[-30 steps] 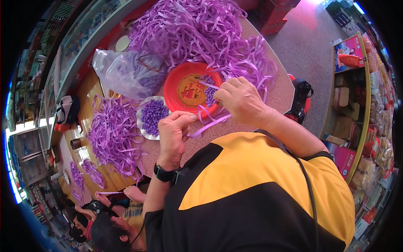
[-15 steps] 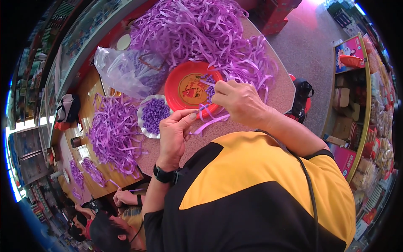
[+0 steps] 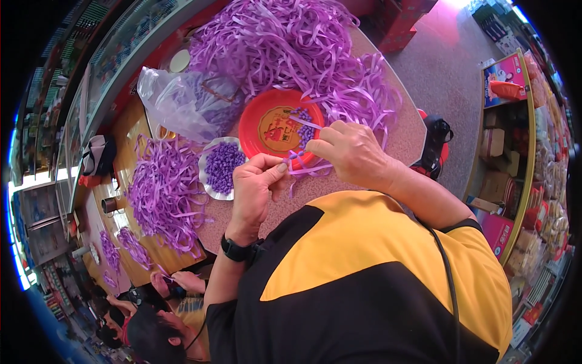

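Note:
My left hand (image 3: 256, 187) pinches a purple ribbon (image 3: 315, 170) between thumb and forefinger, just off the near rim of a red plate (image 3: 250, 124). A small purple piece sits on the ribbon at those fingertips. Closed over the plate's right rim, my right hand (image 3: 351, 148) has a strip of purple ribbon (image 3: 305, 122) at its fingertips. Small purple beads (image 3: 303, 114) lie in the plate's right part. Left of it, a white fluted dish (image 3: 209, 190) holds many more purple beads (image 3: 223, 168).
A big heap of purple ribbons (image 3: 279, 45) covers the far table; another heap (image 3: 160, 194) lies left. A clear plastic bag (image 3: 176, 103) stands between. At lower left a co-worker's hands (image 3: 185, 281) hold ribbon. A stocked shelf (image 3: 503, 151) is at right.
My right hand has shifted slightly right and down, its fingers still together. My left hand stays nearly in place. The ribbon between the hands hangs differently. The co-worker's hands have moved closer together.

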Tool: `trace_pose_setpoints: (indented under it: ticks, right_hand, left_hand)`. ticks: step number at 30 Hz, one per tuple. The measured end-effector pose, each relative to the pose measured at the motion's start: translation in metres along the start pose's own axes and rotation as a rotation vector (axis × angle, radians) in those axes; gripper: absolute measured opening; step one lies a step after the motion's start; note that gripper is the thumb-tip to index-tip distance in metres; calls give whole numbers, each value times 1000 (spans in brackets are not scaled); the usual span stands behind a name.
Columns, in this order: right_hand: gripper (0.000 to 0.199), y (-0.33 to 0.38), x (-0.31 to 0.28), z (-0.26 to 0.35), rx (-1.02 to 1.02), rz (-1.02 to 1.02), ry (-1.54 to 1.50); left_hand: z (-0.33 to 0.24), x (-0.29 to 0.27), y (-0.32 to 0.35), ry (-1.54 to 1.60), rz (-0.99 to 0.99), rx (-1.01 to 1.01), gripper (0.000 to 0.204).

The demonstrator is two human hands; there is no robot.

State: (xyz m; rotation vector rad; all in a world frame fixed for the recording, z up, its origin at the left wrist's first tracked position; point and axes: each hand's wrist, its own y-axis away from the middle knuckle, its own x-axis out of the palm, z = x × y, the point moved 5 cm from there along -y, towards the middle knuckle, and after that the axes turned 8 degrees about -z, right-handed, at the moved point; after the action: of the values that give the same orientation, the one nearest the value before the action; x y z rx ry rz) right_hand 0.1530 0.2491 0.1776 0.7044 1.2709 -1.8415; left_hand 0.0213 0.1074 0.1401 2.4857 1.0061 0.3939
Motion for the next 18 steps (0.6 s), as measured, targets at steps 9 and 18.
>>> trace_pose_setpoints:
  ticks: [9,18]
  right_hand:
    - [11,1,0,4,18,83,-8]
    - [14,5,1,2,14,96,-25]
  left_hand:
    - [-3,9,-6,-157,81,129,35]
    - [0,16,-9,-197,61,128,16]
